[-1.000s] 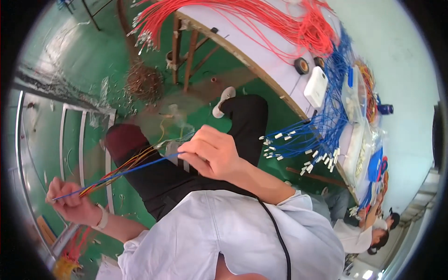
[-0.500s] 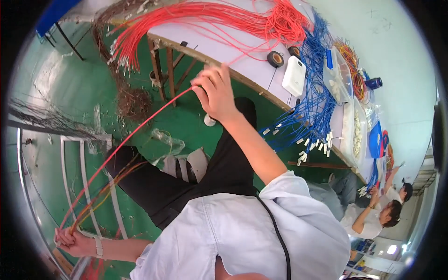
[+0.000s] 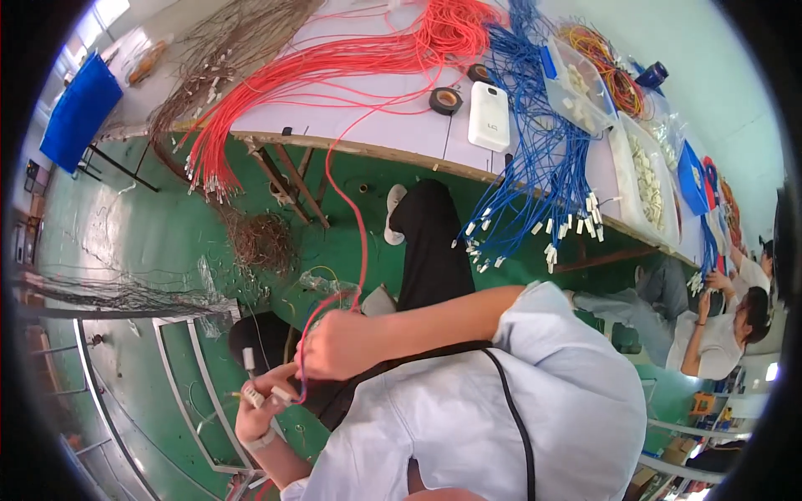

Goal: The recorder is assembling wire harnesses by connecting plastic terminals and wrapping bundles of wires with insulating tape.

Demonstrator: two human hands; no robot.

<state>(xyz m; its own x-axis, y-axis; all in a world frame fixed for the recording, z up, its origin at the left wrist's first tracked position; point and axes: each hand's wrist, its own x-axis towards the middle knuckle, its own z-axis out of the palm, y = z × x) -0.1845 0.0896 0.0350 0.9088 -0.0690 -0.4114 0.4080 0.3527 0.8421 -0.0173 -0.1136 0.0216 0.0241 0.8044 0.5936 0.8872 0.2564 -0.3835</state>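
My right hand (image 3: 341, 344) is closed on a single red wire (image 3: 361, 225) that climbs from my lap to the red wire bundle (image 3: 334, 67) on the white table (image 3: 393, 134). Just below and to the left, my left hand (image 3: 261, 407) pinches a small white connector (image 3: 253, 396) with short wire ends. The two hands almost touch, over my dark trousers. A second white connector piece sticks up beside my left fingers.
A blue wire bundle (image 3: 535, 167) hangs over the table edge. A white flat box (image 3: 489, 117), two tape rolls (image 3: 445, 100) and clear bins of white connectors (image 3: 643, 167) lie on the table. Other people (image 3: 718, 334) work at right. A metal rack (image 3: 184, 367) stands at left.
My right hand came down from the table edge to my lap, pulling one red wire with it. My left hand rose from the lower left to meet it.
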